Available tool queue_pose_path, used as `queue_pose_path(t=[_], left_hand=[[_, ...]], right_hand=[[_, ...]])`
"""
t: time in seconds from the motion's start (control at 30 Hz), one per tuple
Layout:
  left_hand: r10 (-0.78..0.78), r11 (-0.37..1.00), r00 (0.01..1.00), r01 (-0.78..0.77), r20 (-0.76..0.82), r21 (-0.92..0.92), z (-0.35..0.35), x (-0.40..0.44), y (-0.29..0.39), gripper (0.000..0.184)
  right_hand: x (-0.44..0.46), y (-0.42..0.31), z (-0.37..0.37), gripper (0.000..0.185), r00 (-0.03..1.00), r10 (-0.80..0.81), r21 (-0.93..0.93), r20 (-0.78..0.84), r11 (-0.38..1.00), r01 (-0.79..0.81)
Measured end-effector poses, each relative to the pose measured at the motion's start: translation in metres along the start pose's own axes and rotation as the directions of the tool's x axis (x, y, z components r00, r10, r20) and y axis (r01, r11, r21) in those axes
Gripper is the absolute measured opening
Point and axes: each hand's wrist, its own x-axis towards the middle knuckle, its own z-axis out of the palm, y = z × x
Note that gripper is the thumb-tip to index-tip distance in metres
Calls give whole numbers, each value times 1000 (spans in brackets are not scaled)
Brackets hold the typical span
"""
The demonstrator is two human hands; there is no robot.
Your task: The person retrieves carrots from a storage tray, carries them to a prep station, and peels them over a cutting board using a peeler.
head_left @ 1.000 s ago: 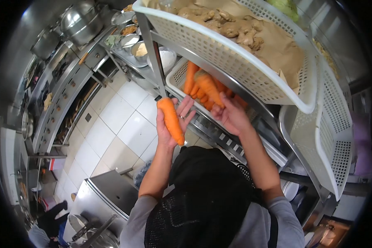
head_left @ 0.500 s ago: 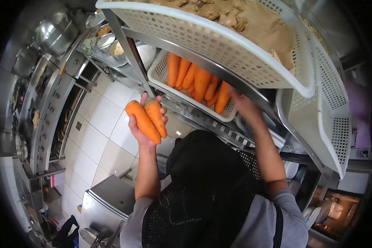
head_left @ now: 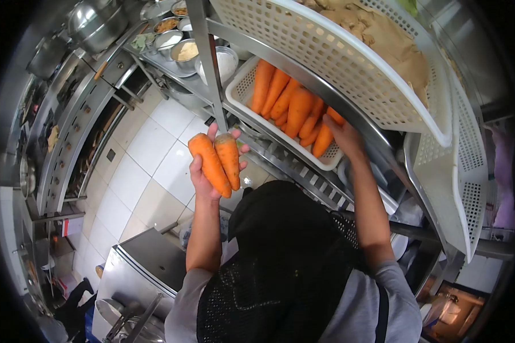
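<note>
Two carrots (head_left: pixel 210 166) lie side by side in my left hand (head_left: pixel 206 184), whose fingers and thumb are closed around them over the tiled floor. Inside the white perforated basket (head_left: pixel 329 164) on the shelf are several more carrots (head_left: pixel 299 112). At that basket's right end my right hand (head_left: pixel 347 138) reaches in, its thumb and fingers closed about a carrot (head_left: pixel 335 116) near the back; part of the fingers is hidden.
Above hangs the edge of a larger white basket (head_left: pixel 377 74) with ginger and brown paper (head_left: pixel 406 63). A metal shelf post (head_left: pixel 208 63) stands left of the carrots. Bowls (head_left: pixel 186 51) of ingredients sit behind it. Stoves line the left; a steel cabinet (head_left: pixel 154 260) is lower left.
My right hand has gone deeper into the carrot basket and closed about a carrot there. The left hand still holds its two carrots. The whole view has shifted slightly.
</note>
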Motion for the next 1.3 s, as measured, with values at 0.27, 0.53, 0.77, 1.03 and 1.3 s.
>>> queue_pose_path(t=[0.27,0.53,0.77,1.03,1.3], left_hand=[[-82,994,993,87,-83,62,15,8,0,93],[-80,974,988,105,-134,199,24,24,-37,84],[-99,953,934,188,-343,237,13,-2,-47,77],[-139,988,973,124,-185,-86,-6,-9,-42,84],[-27,989,998,19,-51,-145,23,-1,-8,95]], right_hand=[[12,114,0,56,970,-124,-70,-211,991,111],[-40,-130,47,67,896,-17,816,444,420,-397],[-70,-142,112,86,949,-315,358,-23,884,302],[-58,-146,86,66,852,-463,607,242,758,239],[-68,-103,42,57,931,-253,612,262,790,42]])
